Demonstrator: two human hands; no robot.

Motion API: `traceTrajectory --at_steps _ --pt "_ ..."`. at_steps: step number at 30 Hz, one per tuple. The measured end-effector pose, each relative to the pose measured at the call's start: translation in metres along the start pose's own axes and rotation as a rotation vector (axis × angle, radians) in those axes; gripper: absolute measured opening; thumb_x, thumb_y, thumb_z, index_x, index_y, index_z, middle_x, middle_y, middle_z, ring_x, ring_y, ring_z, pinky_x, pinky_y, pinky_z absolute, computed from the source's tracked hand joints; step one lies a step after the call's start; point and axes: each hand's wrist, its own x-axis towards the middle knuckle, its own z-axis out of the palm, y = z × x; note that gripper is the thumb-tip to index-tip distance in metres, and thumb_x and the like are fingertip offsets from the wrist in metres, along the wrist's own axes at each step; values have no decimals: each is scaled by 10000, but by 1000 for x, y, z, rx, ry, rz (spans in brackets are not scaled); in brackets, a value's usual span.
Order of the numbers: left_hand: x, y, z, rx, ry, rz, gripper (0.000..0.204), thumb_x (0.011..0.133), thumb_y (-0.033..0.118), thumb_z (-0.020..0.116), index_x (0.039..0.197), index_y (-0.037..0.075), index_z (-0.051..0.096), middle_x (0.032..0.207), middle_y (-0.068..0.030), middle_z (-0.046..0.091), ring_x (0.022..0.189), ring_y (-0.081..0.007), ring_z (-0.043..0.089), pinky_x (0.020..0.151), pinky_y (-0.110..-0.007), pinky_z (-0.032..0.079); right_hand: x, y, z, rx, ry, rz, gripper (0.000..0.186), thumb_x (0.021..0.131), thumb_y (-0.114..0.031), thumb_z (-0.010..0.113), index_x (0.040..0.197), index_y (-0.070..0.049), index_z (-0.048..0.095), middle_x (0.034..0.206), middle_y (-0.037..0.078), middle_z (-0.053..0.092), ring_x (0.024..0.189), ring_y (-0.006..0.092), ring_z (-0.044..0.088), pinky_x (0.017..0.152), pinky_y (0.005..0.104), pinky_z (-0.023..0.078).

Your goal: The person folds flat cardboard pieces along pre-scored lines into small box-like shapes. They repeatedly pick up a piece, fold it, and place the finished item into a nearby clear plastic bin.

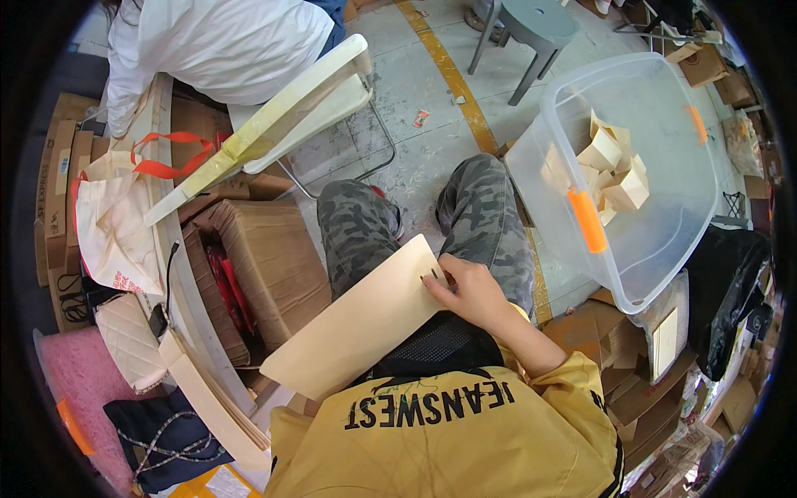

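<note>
A flat cream paperboard sheet [349, 315] lies diagonally above my lap. My right hand [458, 289] pinches its upper right end, with the thumb on top. A small bit of my left hand [309, 405] shows beneath the sheet's lower left part; its fingers are hidden. Beneath the sheet are my camouflage trousers [357, 228] and a black mesh item [440, 340]. To the right stands a translucent plastic bin [656, 266] with orange latches, holding several folded cream card pieces [618, 187].
A person in white [207, 41] sits at upper left by a folding chair [324, 124]. Open cartons [274, 274], a cloth bag [116, 224] and a pink bundle [79, 390] crowd the left. A grey stool [535, 25] stands beyond; more cartons [581, 332] are stacked at lower right.
</note>
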Motion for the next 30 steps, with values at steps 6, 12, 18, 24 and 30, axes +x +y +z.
traceTrajectory --at_steps 6,12,18,24,30 --pt "6 18 1 -191 62 56 462 912 349 443 1252 36 438 1251 -146 485 1141 -283 477 938 -411 396 -1 23 -16 347 155 -25 187 877 -182 576 818 -19 507 621 70 437 552 89 420 500 250 361" --pt "-4 54 36 -13 -134 -69 533 949 440 281 1266 37 428 1258 -130 488 1147 -263 488 938 -387 413 -1 53 -81 495 595 145 138 927 -158 495 850 -49 528 709 -67 494 623 9 409 531 162 320" --pt "1 28 39 802 -102 88 281 913 152 499 1133 -20 533 1005 -27 595 873 -73 545 757 -219 439 -3 52 -82 -451 700 -24 532 806 -233 626 1240 -15 409 1206 207 468 1130 293 452 948 409 332" --pt "-6 15 55 932 -210 10 220 888 101 544 1050 -45 568 830 11 597 699 -15 507 586 -181 410 14 -15 -58 -516 108 -296 784 686 -323 663 1342 -54 329 1300 146 393 1238 333 343 1036 596 83" --pt "-14 19 59 964 -193 16 208 901 103 518 1036 -46 573 797 17 587 685 -5 484 577 -179 395 28 -8 -35 -315 68 -324 712 614 -272 680 1240 -70 408 967 116 436 966 281 421 922 398 251"
